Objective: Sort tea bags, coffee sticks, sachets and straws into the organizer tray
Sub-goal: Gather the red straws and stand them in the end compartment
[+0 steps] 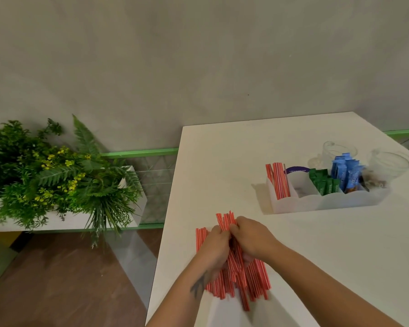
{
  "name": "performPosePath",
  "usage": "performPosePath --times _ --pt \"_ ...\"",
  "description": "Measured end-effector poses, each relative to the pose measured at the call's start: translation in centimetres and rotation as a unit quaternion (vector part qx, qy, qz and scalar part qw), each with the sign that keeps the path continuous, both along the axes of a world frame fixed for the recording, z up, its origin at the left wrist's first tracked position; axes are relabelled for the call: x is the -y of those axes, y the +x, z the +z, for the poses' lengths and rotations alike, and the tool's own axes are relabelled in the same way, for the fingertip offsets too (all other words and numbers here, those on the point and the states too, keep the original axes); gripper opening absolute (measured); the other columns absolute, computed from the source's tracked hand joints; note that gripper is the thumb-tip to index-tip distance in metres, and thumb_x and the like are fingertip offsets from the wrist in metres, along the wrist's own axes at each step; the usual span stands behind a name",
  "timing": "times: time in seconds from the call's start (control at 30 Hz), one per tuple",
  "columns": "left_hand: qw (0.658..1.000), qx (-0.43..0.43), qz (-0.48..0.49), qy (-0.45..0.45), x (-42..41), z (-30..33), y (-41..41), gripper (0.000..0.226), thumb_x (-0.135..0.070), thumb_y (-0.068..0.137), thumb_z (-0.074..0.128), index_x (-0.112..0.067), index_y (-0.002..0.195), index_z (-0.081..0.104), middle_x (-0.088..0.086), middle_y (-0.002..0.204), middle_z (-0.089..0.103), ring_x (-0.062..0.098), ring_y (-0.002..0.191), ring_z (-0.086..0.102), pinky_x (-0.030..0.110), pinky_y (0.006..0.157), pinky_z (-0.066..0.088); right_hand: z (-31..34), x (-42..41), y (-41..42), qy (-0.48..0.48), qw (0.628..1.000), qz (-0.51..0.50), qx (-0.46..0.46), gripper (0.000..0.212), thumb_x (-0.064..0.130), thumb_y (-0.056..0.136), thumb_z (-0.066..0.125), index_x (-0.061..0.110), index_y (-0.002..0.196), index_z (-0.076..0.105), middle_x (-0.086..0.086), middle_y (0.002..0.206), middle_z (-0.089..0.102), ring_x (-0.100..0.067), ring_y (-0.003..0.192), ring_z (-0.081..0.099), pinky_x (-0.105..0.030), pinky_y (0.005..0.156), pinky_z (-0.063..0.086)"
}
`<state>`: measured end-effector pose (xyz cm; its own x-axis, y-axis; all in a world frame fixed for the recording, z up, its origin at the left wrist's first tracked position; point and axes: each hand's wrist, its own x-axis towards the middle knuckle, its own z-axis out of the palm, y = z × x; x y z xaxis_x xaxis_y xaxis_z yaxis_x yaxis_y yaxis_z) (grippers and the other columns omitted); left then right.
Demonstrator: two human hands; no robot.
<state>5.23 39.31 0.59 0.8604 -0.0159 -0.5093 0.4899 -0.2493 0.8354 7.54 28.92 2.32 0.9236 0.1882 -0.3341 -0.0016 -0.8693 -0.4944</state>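
A big bundle of red-and-white straws (246, 277) lies near the table's front left, and both hands grip it. My left hand (214, 251) closes on the bundle's left side; my right hand (252, 237) clasps it from the right. The frosted white organizer tray (293, 205) sits to the far right. Its leftmost compartment holds upright red straws (279, 181). The one beside it shows a purple item (296, 170) at the back, then come green sachets (322, 182) and blue coffee sticks (345, 171). Dark brownish items (373, 180) fill the right end.
Two clear glass cups (338, 149) (392, 161) stand behind the tray. The white table (222, 166) ends at a left edge close to my hands, over a wooden floor. A planter with green ferns and yellow flowers (57, 175) sits on the left.
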Motion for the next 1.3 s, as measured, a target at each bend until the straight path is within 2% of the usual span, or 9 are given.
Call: performPosePath --times 0.2,0.33,0.43,0.5,0.63,0.77,0.87,1.07,1.3 --pt "0.997 0.065 -0.045 0.020 1.0 0.8 0.0 0.033 -0.039 0.101 0.027 -0.017 0.124 0.036 0.008 0.091 0.071 0.025 0.080 0.070 0.044 0.080 0.055 0.4 2.1 0.0 0.217 0.971 -0.100 -0.023 0.030 0.030 0.098 0.043 0.019 0.070 0.041 -0.001 0.063 0.048 -0.014 0.057 0.045 -0.033 0.065 0.040" --pt "0.989 0.119 -0.079 -0.026 1.9 1.9 -0.4 0.019 -0.030 0.102 0.032 -0.016 0.110 0.041 -0.001 0.090 0.067 0.010 0.071 0.070 0.029 0.066 0.057 1.3 4.1 0.2 0.266 0.957 -0.113 -0.013 0.029 0.030 0.093 0.054 0.016 0.068 0.046 -0.001 0.059 0.052 -0.012 0.057 0.050 -0.031 0.065 0.043" --pt "0.983 0.152 -0.095 -0.037 2.9 1.8 -0.2 0.016 -0.022 0.103 0.031 -0.015 0.106 0.046 0.000 0.091 0.064 0.010 0.074 0.069 0.030 0.074 0.057 1.7 5.5 0.4 0.199 0.973 -0.113 0.040 0.029 0.033 0.086 0.064 0.016 0.070 0.047 0.002 0.063 0.054 -0.011 0.061 0.050 -0.026 0.062 0.040" --pt "0.979 0.174 -0.107 -0.021 3.7 1.7 -0.1 0.019 -0.018 0.103 0.030 -0.015 0.106 0.048 -0.001 0.092 0.062 0.006 0.074 0.067 0.023 0.072 0.055 2.1 6.3 0.5 0.175 0.973 -0.127 0.084 0.026 0.033 0.080 0.071 0.019 0.090 0.051 0.004 0.079 0.057 -0.010 0.071 0.054 -0.025 0.065 0.042" --pt "0.971 0.199 -0.131 -0.023 5.6 1.8 -0.1 0.026 -0.020 0.103 0.029 -0.035 0.107 0.051 -0.007 0.093 0.063 0.004 0.083 0.065 0.022 0.074 0.053 3.6 7.4 0.2 0.262 0.951 -0.107 0.119 0.062 0.012 0.083 0.067 0.037 0.131 0.036 0.010 0.100 0.056 -0.007 0.079 0.061 -0.013 0.061 0.047" --pt "0.967 0.221 -0.123 -0.019 7.1 1.6 0.2 0.025 -0.025 0.103 0.031 -0.044 0.100 0.047 -0.016 0.094 0.064 0.000 0.091 0.063 0.014 0.070 0.049 4.5 8.1 -0.4 0.220 0.963 -0.055 0.147 0.046 0.009 0.092 0.052 0.039 0.126 0.046 0.010 0.103 0.061 -0.010 0.087 0.061 -0.020 0.060 0.053" --pt "0.961 0.245 -0.126 -0.004 8.0 1.4 0.4 0.025 -0.022 0.103 0.032 -0.041 0.097 0.047 -0.019 0.094 0.060 -0.003 0.091 0.060 0.014 0.073 0.047 5.0 8.6 -0.6 0.136 0.974 -0.030 0.181 0.030 0.013 0.094 0.046 0.029 0.117 0.055 0.006 0.105 0.061 -0.015 0.092 0.060 -0.030 0.078 0.055" --pt "0.959 0.253 -0.122 -0.020 9.5 -0.5 0.7 0.023 -0.013 0.102 0.032 -0.024 0.101 0.052 -0.004 0.088 0.057 0.008 0.081 0.051 0.020 0.073 0.044 4.5 9.5 -1.0 0.054 0.973 0.021 0.222 0.026 0.006 0.093 0.049 0.015 0.115 0.058 0.000 0.110 0.060 -0.013 0.095 0.056 -0.020 0.083 0.047" --pt "0.969 0.224 -0.102 -0.005 10.5 -1.7 1.4 0.024 -0.016 0.101 0.035 -0.026 0.108 0.056 -0.013 0.094 0.061 0.004 0.091 0.058 0.021 0.083 0.046 2.7 10.4 -0.6 0.097 0.960 0.040 0.259 0.028 0.002 0.091 0.047 0.014 0.114 0.058 0.002 0.108 0.060 -0.006 0.091 0.050 -0.006 0.076 0.037"
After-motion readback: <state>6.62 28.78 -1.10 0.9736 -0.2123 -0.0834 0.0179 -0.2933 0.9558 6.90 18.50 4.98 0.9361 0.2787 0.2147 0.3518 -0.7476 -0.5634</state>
